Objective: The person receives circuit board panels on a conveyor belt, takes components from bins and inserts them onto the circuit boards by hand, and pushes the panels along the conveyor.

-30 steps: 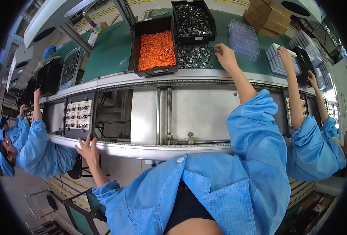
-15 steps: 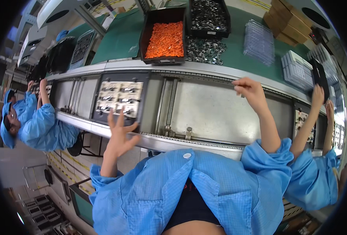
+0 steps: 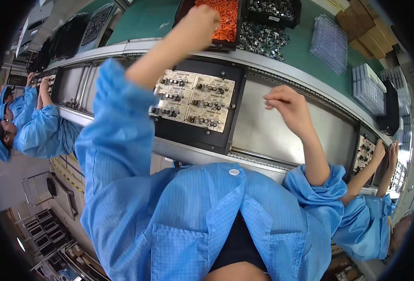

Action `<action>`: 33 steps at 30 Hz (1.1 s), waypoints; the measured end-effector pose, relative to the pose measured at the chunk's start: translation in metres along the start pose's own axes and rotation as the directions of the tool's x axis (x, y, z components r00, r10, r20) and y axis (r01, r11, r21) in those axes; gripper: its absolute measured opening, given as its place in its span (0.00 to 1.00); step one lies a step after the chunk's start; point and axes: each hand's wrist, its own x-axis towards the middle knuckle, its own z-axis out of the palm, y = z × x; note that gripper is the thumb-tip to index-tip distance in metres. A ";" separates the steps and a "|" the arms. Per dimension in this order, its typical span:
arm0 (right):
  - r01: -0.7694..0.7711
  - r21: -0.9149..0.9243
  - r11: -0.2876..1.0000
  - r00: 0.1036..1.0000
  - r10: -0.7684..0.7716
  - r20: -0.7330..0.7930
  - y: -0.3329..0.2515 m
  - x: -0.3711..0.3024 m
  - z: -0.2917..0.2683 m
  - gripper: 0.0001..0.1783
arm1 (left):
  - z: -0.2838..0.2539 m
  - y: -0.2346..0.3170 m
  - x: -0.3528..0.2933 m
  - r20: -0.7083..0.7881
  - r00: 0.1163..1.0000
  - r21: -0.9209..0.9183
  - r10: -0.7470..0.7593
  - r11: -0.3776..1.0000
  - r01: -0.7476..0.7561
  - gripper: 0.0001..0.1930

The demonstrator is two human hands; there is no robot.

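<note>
My left hand (image 3: 196, 27) reaches across the line to the black bin of small orange parts (image 3: 225, 21). Its fingers bend down at the parts, partly hidden and smeared by motion. My right hand (image 3: 289, 108) hovers over the bare metal bed of the conveyor (image 3: 277, 129), thumb and fingertips drawn together; whatever they may pinch is too small to make out. Between the two arms lies a panel of cream circuit boards (image 3: 193, 100) with rows of small black components, set in a black carrier frame (image 3: 237, 75). My left forearm covers the panel's far left corner.
Beside the orange parts stands a black bin of small dark metallic parts (image 3: 275, 10), with a loose heap of metallic parts (image 3: 265, 41) before it. Clear plastic trays (image 3: 328, 44) and cardboard boxes (image 3: 366, 28) stand right. Co-workers sit left (image 3: 34, 126) and right (image 3: 363, 225).
My left hand has gone from the near side of the panel up to the orange parts. The carrier with its panel has slid right along the conveyor. My right hand stays nearly in place.
</note>
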 end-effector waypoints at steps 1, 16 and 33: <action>0.020 -0.085 0.996 1.000 -0.018 0.021 -0.006 0.005 0.012 0.08 | 0.011 -0.014 0.017 0.031 0.999 -0.061 -0.023 0.998 0.025 0.06; 0.262 -0.586 0.767 0.961 -0.260 0.090 0.002 0.059 0.067 0.18 | 0.080 -0.052 0.039 0.282 0.925 0.101 -0.255 0.966 0.236 0.06; 0.083 -0.826 0.557 0.887 -0.419 -0.193 0.014 0.085 -0.007 0.12 | 0.002 -0.046 0.013 0.206 0.927 -0.040 -0.314 0.944 0.328 0.07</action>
